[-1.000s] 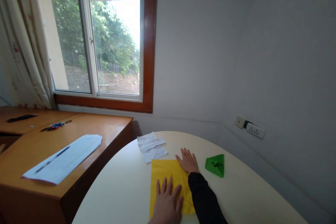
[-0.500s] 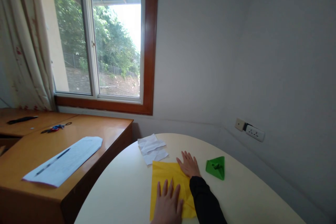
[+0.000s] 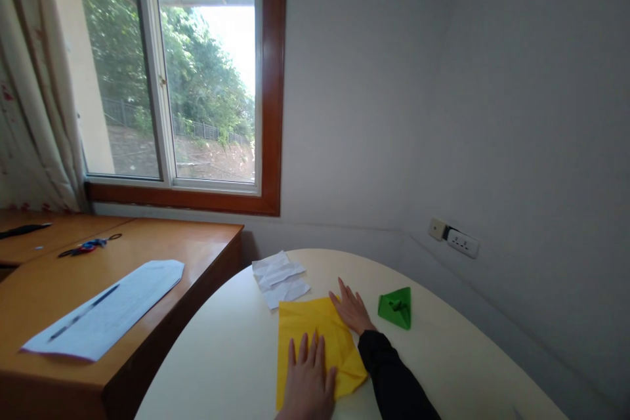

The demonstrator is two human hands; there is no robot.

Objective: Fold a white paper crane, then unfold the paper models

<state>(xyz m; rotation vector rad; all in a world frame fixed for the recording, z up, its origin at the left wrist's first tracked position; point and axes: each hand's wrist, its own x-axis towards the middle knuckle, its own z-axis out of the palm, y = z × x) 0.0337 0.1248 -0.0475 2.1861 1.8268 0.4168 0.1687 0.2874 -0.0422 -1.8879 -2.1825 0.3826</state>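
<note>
A grey-walled corner with a window (image 3: pixel 167 79) is seen; on the left a desk (image 3: pixel 162 249) carries a long sheet (image 3: pixel 105 308); white scraps (image 3: pixel 281 279) lie on the far part of the round table (image 3: pixel 231 348); the yellow paper (image 3: pixel 305 328) is pressed flat at the near middle by the left hand (image 3: pixel 308 386), fingers spread, nothing grasped; its far right corner is pinned by the right hand (image 3: pixel 353 310), also flat; a green fold (image 3: pixel 395 307) sits just right. A fold appears to be being creased; firm, even pressure along the edge seems called for.

Yellow paper (image 3: pixel 315 335), partly folded, flat on table (image 3: pixel 467 367)
</note>
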